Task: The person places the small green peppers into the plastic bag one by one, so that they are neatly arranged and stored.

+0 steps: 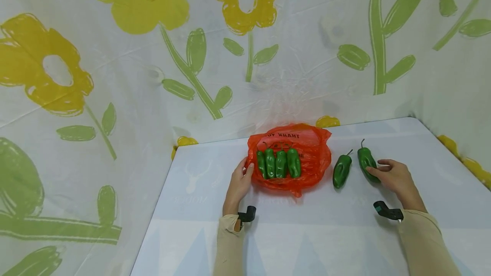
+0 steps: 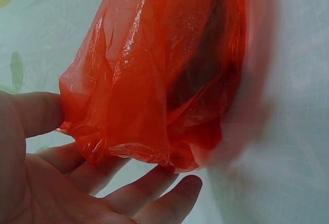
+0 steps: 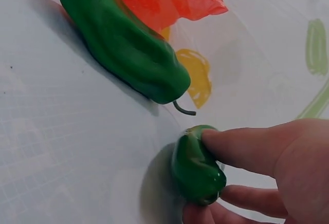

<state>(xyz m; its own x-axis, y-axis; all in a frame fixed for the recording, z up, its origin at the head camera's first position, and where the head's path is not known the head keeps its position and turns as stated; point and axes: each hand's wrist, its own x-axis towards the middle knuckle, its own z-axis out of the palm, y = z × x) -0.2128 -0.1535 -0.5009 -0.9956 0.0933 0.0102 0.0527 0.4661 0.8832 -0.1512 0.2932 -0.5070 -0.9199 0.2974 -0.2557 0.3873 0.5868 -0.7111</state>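
A red plastic bag [image 1: 316, 161] lies spread on the table, with several green peppers [image 1: 281, 163] side by side on it. At its left edge my left hand [image 1: 241, 182] holds the plastic; in the left wrist view the thumb is against the bag [image 2: 133, 100] and the other fingers reach under its rim. To the right of the bag, my right hand [image 1: 395, 178] pinches a green pepper [image 1: 366, 159] between thumb and fingers. The right wrist view shows that pepper [image 3: 195, 170] end-on, at or close to the tabletop. Another loose pepper [image 1: 341, 171] lies between it and the bag.
The white table [image 1: 284, 237] has faint pale-blue prints. Behind it and at the left hangs a white sheet [image 1: 299, 63] with yellow flowers and green leaves. A small black camera mount [image 1: 387, 211] sits at the right wrist, and another [image 1: 247, 214] at the left.
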